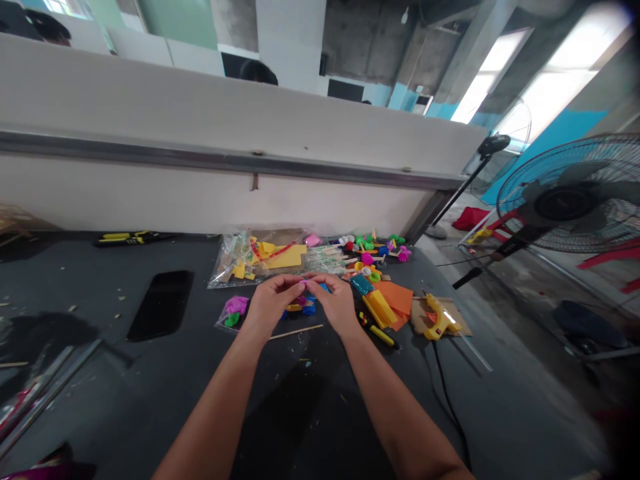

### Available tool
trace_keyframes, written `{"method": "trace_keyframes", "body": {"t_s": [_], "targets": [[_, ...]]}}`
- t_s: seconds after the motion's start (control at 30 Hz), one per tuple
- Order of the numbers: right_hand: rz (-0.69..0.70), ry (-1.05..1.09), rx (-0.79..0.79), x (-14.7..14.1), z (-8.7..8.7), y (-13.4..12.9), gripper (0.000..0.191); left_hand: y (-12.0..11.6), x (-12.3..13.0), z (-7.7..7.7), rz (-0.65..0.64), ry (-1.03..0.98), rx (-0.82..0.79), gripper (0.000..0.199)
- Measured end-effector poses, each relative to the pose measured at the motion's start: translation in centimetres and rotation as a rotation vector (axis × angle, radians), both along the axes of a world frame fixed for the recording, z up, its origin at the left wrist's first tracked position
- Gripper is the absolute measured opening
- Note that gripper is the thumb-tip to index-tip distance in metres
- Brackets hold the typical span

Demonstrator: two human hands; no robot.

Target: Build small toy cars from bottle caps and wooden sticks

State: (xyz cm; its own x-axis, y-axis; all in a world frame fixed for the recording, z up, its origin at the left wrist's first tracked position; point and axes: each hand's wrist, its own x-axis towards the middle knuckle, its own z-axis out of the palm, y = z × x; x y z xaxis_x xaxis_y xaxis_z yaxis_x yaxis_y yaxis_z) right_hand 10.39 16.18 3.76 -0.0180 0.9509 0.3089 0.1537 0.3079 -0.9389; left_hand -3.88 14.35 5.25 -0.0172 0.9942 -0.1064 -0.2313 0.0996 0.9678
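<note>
My left hand (271, 303) and my right hand (339, 303) meet above the dark table. Both are closed, thumbs and fingertips pinching a small purple piece of modelling clay (303, 284) between them; most of it is hidden by the fingers. Beneath them sit blue pieces (309, 309) with a bit of yellow, partly covered by my hands. Beside my left wrist is a clear bag holding purple clay (236, 305) and green clay (232, 319). A thin wooden stick (296, 332) lies just in front of my hands.
Behind my hands lies a clear bag with yellow pieces (283, 257); colourful small parts (367, 258) are heaped right of it. Orange sheets (397, 300), yellow-handled pliers (383, 335) and a corded yellow glue gun (441, 319) lie right. A black phone (161, 305) is left. A fan (565, 200) stands beyond.
</note>
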Motion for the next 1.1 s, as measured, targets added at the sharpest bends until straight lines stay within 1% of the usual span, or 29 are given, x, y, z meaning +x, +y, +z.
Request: {"method": "trace_keyframes", "body": {"t_s": [0.13, 0.23, 0.37, 0.43, 0.57, 0.63, 0.7, 0.77, 0.83, 0.93, 1.1], "targets": [[0.013, -0.044, -0.017, 0.11, -0.07, 0.15, 0.015, 0.18, -0.17, -0.33, 0.009, 0.042, 0.006, 0.023], [0.005, -0.081, -0.029, 0.15, -0.13, 0.20, 0.013, 0.21, -0.32, -0.36, -0.012, 0.073, 0.011, 0.022], [0.026, -0.041, -0.071, 0.10, -0.39, 0.26, 0.011, 0.12, -0.24, -0.18, -0.021, 0.042, -0.012, 0.023], [0.041, -0.039, -0.068, 0.09, -0.47, 0.24, 0.012, 0.10, -0.16, -0.08, -0.013, 0.032, -0.015, 0.022], [-0.007, -0.126, 0.033, 0.14, -0.24, -0.03, 0.015, 0.14, -0.23, -0.04, 0.012, 0.013, -0.028, 0.020], [-0.021, -0.204, 0.144, 0.16, -0.02, -0.22, 0.023, 0.20, -0.36, -0.11, 0.009, -0.023, -0.040, 0.022], [0.000, -0.296, 0.286, 0.17, 0.13, -0.34, 0.029, 0.25, -0.50, -0.23, -0.024, -0.049, -0.044, 0.022], [0.011, -0.371, 0.392, 0.16, 0.17, -0.35, 0.024, 0.28, -0.61, -0.37, -0.061, -0.074, -0.057, 0.022], [-0.008, -0.411, 0.434, 0.17, 0.11, -0.28, 0.018, 0.26, -0.67, -0.49, -0.070, -0.101, -0.079, 0.023], [-0.021, -0.427, 0.459, 0.22, 0.01, -0.19, 0.017, 0.18, -0.64, -0.53, -0.059, -0.117, -0.109, 0.026], [0.003, -0.481, 0.485, 0.19, -0.07, -0.29, 0.018, 0.06, -0.52, -0.27, -0.142, -0.086, -0.157, 0.025]]}}
